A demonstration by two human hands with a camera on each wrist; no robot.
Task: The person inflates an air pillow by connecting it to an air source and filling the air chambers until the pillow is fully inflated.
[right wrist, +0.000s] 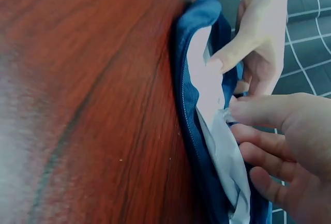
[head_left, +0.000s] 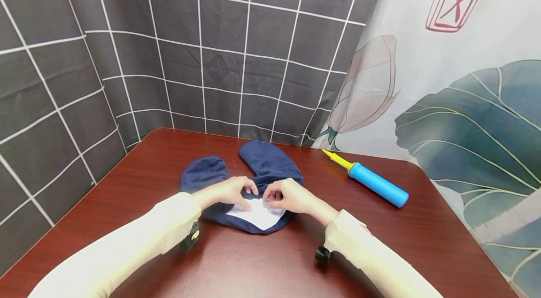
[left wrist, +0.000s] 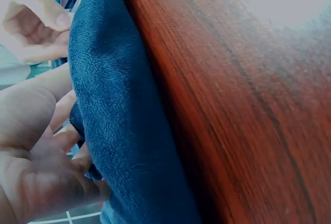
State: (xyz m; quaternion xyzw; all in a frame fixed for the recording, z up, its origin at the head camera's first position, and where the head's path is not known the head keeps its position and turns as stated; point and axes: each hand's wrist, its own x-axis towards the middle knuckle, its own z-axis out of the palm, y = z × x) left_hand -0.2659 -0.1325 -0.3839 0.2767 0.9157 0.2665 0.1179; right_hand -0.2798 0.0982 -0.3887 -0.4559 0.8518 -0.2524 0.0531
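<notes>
A navy, U-shaped plush neck pillow (head_left: 270, 162) lies flat and wrinkled on the table. Its near part gapes along a zipper (right wrist: 187, 111), and a white liner (head_left: 258, 216) shows through the opening. With its thumb against the white liner, my left hand (head_left: 232, 190) grips the pillow at the opening's far side; its fingers curl against navy cloth and are partly hidden. My right hand (head_left: 291, 196) pinches a small clear piece (right wrist: 225, 114) on the liner between thumb and forefinger. The two hands sit close together. In the left wrist view, the plush edge (left wrist: 116, 89) covers several fingertips.
A blue hand pump (head_left: 378, 184) with a yellow nozzle (head_left: 336, 157) lies at the right on the reddish-brown table (head_left: 139, 185). Behind the table hang a dark grid-patterned curtain (head_left: 224, 21) and a white cloth with leaf prints (head_left: 477, 115).
</notes>
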